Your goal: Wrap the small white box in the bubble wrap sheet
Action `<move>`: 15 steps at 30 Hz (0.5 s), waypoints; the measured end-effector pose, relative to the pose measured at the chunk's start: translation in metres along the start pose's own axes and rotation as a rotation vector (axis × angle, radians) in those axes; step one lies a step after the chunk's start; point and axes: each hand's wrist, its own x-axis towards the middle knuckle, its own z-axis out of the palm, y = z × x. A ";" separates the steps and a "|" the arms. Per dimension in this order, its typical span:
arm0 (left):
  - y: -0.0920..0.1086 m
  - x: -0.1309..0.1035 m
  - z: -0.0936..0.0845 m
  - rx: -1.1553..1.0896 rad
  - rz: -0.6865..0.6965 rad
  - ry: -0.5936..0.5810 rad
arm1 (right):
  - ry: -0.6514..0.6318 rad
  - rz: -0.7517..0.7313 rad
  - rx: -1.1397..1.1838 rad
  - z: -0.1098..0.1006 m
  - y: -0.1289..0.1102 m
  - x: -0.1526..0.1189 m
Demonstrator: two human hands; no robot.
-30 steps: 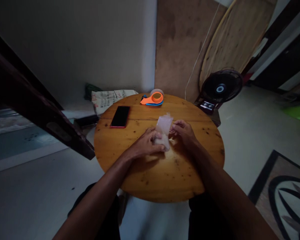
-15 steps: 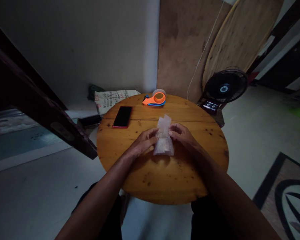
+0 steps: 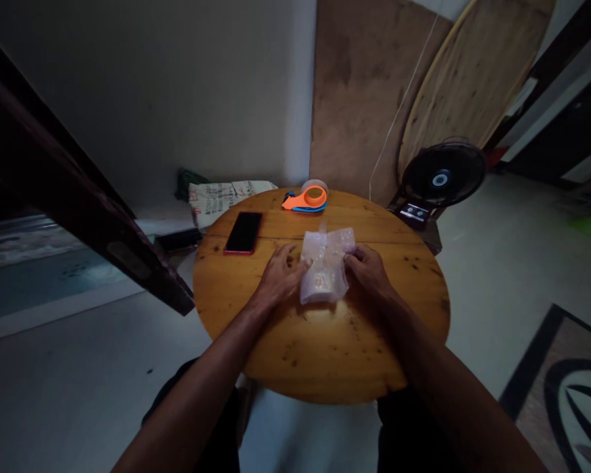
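Observation:
A translucent bubble-wrap piece [image 3: 324, 257] lies at the middle of the round wooden table [image 3: 295, 368], its far part spread wide. Through its near end a small pale object with reddish marks [image 3: 324, 282] shows. At the wrap's left edge is my left hand [image 3: 281, 272], its fingers apart and curved, the thumb against the plastic. My right hand [image 3: 369, 267] pinches the right edge between thumb and fingers. Beyond the wrap stands an orange and blue tape dispenser [image 3: 307, 198]. A dark phone with a red rim [image 3: 243, 232] rests at the left.
Past the table's far left edge lies a printed white sack [image 3: 217, 199]. A black fan [image 3: 440, 179] stands behind the right edge. Wooden boards [image 3: 364, 92] lean on the wall, and a dark beam [image 3: 123, 243] slants in at the left.
The far part of the bubble wrap has opened out from a narrow fold into a wider sheet. My right hand has moved slightly right with its edge, and my left hand slightly left.

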 end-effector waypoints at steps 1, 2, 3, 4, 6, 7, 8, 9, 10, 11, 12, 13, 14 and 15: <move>0.001 -0.001 0.001 0.048 0.024 0.008 | 0.004 -0.001 0.023 0.001 0.001 0.000; 0.002 -0.002 0.002 0.088 0.047 -0.001 | 0.005 0.003 0.051 0.002 0.002 0.001; 0.003 -0.003 0.004 0.131 0.065 -0.018 | 0.004 0.010 0.078 0.003 0.003 0.001; 0.004 -0.004 0.006 0.177 0.075 -0.030 | 0.002 0.015 0.095 0.004 0.004 0.001; 0.003 -0.005 0.008 0.229 0.071 -0.053 | 0.008 0.009 0.078 0.004 0.005 0.002; 0.002 -0.004 0.009 0.218 0.065 -0.071 | 0.017 -0.004 0.051 0.003 0.006 0.002; -0.001 -0.003 0.009 0.187 0.056 -0.090 | 0.026 -0.020 0.023 0.002 0.006 0.002; -0.004 -0.001 0.007 0.142 0.044 -0.101 | 0.032 -0.034 -0.001 0.001 0.006 0.003; -0.007 0.001 0.005 0.095 0.030 -0.099 | 0.036 -0.040 -0.012 0.000 0.006 0.003; -0.010 0.004 0.002 0.060 0.015 -0.079 | 0.038 -0.037 -0.012 0.000 0.007 0.003; -0.013 0.007 -0.002 0.041 0.001 -0.043 | 0.041 -0.029 -0.006 -0.001 0.008 0.004; -0.015 0.009 -0.006 0.039 -0.008 0.000 | 0.047 -0.019 -0.001 -0.002 0.009 0.004; -0.017 0.012 -0.010 0.049 -0.016 0.041 | 0.057 -0.008 -0.001 -0.002 0.010 0.005; -0.018 0.013 -0.014 0.064 -0.025 0.074 | 0.067 0.002 -0.011 -0.003 0.011 0.005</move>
